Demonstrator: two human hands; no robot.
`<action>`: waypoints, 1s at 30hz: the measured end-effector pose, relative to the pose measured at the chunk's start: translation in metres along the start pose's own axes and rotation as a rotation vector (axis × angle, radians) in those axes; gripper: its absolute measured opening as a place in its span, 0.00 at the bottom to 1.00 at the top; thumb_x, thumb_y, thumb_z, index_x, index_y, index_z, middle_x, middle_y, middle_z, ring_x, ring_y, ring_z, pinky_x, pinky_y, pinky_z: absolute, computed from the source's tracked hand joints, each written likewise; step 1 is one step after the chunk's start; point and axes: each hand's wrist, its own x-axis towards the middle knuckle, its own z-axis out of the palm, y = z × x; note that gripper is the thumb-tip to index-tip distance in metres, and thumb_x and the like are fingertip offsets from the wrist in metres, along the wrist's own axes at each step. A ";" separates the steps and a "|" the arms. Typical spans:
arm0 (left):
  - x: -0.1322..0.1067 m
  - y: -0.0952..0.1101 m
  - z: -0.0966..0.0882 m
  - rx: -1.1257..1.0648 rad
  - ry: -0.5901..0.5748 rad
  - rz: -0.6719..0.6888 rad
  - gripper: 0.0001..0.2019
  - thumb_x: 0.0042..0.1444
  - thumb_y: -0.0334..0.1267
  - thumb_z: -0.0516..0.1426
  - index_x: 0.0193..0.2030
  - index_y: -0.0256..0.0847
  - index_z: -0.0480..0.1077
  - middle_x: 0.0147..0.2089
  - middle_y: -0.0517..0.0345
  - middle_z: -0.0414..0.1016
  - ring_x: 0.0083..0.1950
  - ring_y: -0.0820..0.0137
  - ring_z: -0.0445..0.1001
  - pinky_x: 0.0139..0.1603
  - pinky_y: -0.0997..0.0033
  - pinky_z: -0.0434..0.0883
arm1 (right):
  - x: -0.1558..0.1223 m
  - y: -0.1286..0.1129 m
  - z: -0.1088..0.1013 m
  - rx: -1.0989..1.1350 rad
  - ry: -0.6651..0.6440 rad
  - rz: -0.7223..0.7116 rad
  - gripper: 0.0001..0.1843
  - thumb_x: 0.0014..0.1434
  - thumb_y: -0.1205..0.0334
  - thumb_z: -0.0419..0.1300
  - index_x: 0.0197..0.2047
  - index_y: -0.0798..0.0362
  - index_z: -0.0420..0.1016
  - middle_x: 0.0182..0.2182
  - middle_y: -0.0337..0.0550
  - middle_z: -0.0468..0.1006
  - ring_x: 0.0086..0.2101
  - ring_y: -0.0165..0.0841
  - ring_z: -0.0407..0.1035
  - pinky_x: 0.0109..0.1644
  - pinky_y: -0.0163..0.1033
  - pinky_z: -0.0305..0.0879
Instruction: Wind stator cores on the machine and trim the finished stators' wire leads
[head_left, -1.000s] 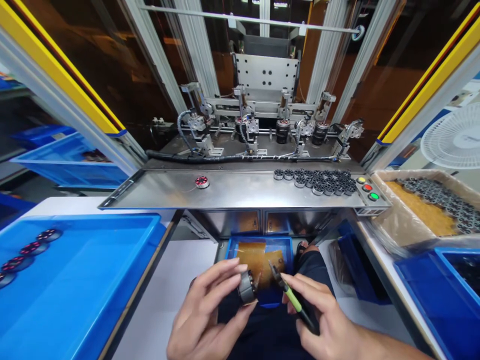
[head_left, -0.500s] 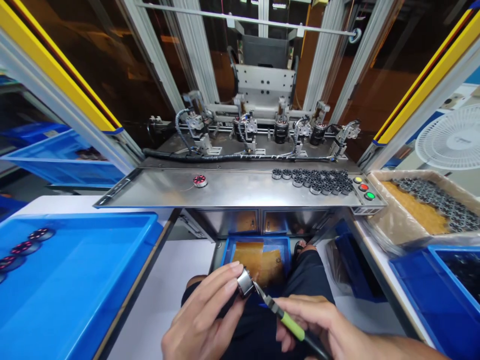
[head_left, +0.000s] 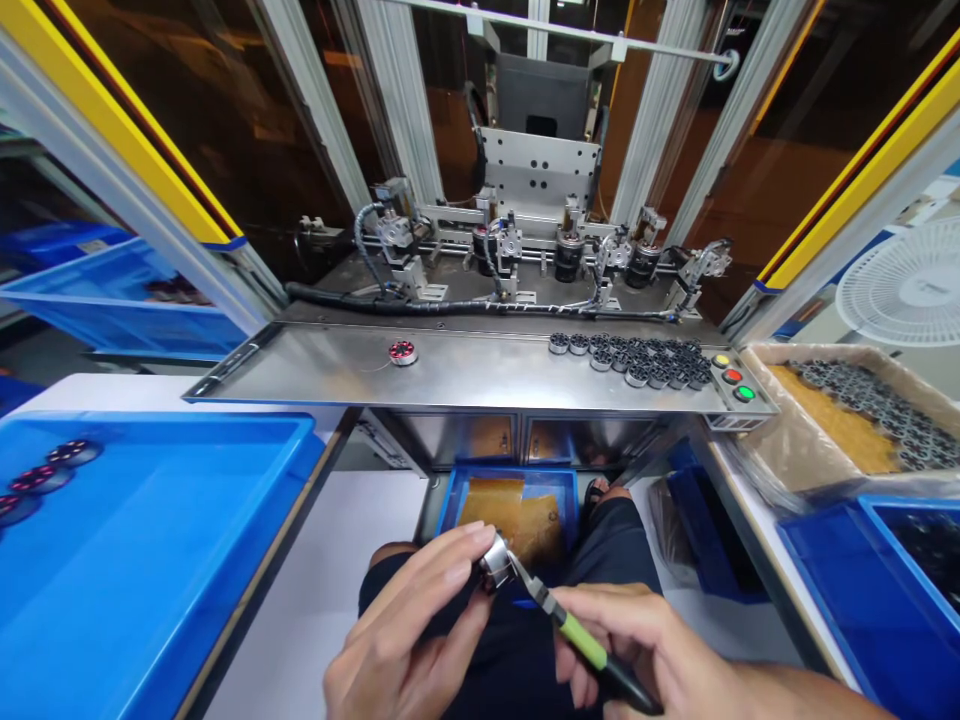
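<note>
Between the thumb and fingers of my left hand (head_left: 420,625) is a small round motor stator (head_left: 496,562) with a silver metal rim, tilted on its side. My right hand (head_left: 630,640) is closed around pliers (head_left: 581,640) with green and black handles. The pliers' narrow tips touch or nearly touch the stator's right side; the exact contact is too small to tell. On the steel ledge ahead, a red-wound stator (head_left: 403,353) sits alone with a thin wire trailing left.
Several dark stators (head_left: 652,360) cluster on the ledge's right, beside push buttons (head_left: 733,377). A blue tray (head_left: 165,540) holds wound stators at left. A lined box (head_left: 847,440) of parts stands right. Below my hands is a blue bin (head_left: 450,500). Machine fixtures (head_left: 405,250) stand behind.
The stator has turned slightly in my left hand, and the pliers' tips have shifted up along its side. The camera view has moved a little.
</note>
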 end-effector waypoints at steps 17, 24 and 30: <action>-0.005 -0.004 0.005 -0.388 0.235 -0.397 0.31 0.45 0.20 0.68 0.54 0.51 0.73 0.45 0.58 0.84 0.49 0.63 0.81 0.50 0.64 0.79 | -0.007 0.011 -0.001 -0.135 0.216 -0.046 0.43 0.50 0.77 0.56 0.69 0.43 0.60 0.50 0.49 0.74 0.46 0.36 0.75 0.53 0.46 0.72; -0.006 -0.011 0.004 -1.239 0.254 -0.918 0.31 0.41 0.41 0.73 0.55 0.52 0.74 0.44 0.55 0.84 0.39 0.70 0.80 0.43 0.74 0.77 | 0.029 -0.003 -0.021 -0.586 0.285 -0.122 0.37 0.55 0.74 0.56 0.67 0.46 0.63 0.49 0.49 0.75 0.49 0.40 0.72 0.56 0.46 0.70; -0.011 -0.006 -0.001 -1.362 0.262 -0.923 0.30 0.45 0.42 0.72 0.57 0.51 0.73 0.47 0.55 0.83 0.40 0.72 0.79 0.43 0.77 0.74 | 0.127 -0.017 -0.063 -0.979 0.470 -0.134 0.35 0.51 0.70 0.58 0.64 0.58 0.66 0.47 0.50 0.75 0.43 0.39 0.72 0.53 0.43 0.70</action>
